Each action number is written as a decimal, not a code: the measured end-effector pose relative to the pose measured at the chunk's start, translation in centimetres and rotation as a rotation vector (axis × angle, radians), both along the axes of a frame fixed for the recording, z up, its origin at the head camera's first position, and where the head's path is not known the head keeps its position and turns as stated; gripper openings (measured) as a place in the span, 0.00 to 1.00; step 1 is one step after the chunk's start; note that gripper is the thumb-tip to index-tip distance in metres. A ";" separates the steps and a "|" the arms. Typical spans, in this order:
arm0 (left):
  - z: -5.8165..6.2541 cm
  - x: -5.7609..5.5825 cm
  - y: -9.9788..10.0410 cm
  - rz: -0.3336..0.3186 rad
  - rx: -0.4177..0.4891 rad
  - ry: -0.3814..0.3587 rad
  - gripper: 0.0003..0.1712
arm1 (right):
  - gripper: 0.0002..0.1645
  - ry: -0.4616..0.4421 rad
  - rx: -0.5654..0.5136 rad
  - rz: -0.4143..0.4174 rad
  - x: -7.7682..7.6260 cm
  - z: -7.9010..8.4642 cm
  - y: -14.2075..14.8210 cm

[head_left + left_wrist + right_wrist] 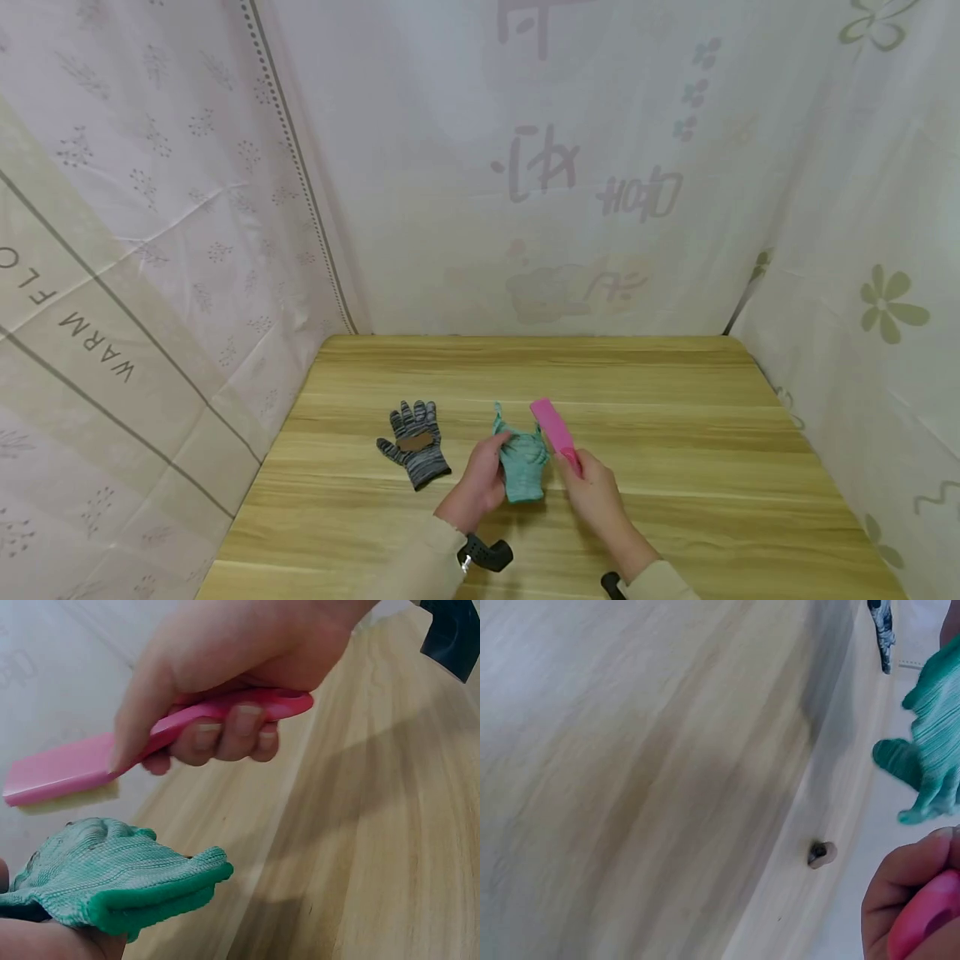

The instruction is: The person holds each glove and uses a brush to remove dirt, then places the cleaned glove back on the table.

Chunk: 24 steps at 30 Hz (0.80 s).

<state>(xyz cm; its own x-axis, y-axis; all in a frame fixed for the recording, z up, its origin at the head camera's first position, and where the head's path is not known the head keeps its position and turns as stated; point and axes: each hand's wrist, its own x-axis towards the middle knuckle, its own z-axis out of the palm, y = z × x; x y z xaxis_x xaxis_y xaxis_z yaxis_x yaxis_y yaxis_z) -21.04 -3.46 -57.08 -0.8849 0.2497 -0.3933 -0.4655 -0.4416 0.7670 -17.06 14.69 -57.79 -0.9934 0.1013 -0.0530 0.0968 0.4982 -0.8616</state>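
Observation:
In the head view my left hand (482, 477) grips a green knitted glove (524, 471) with its thumb laid over the cloth. The glove's cuff points toward me and its fingers hang limp on the far side. A pink brush (552, 423) is held by its handle in my right hand (594, 495), just right of the glove. Pale bristles (71, 798) show under the brush head in the left wrist view, apart from and above the glove. The fingers of my right hand wrap the handle, with the thumb along its neck.
A grey-and-black knitted glove (424, 465) with a brown patch (415, 442) on its palm lies flat to the left. Everything is over a wooden table (675, 400), with patterned curtains (420, 167) hanging behind it and at both sides.

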 end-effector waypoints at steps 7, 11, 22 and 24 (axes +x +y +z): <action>-0.3 0.2 0.5 0.060 0.079 -0.040 0.11 | 0.14 0.088 0.007 0.029 -0.1 0.6 -1.4; -0.4 0.5 0.9 0.031 0.131 -0.039 0.12 | 0.13 0.101 -0.001 0.045 -0.2 1.0 -2.0; -0.4 1.1 1.7 0.053 0.142 -0.043 0.15 | 0.09 0.051 0.004 0.080 -0.5 1.4 -3.3; -0.4 1.2 1.8 0.055 0.142 -0.038 0.17 | 0.10 0.046 0.004 0.086 -0.5 1.5 -3.5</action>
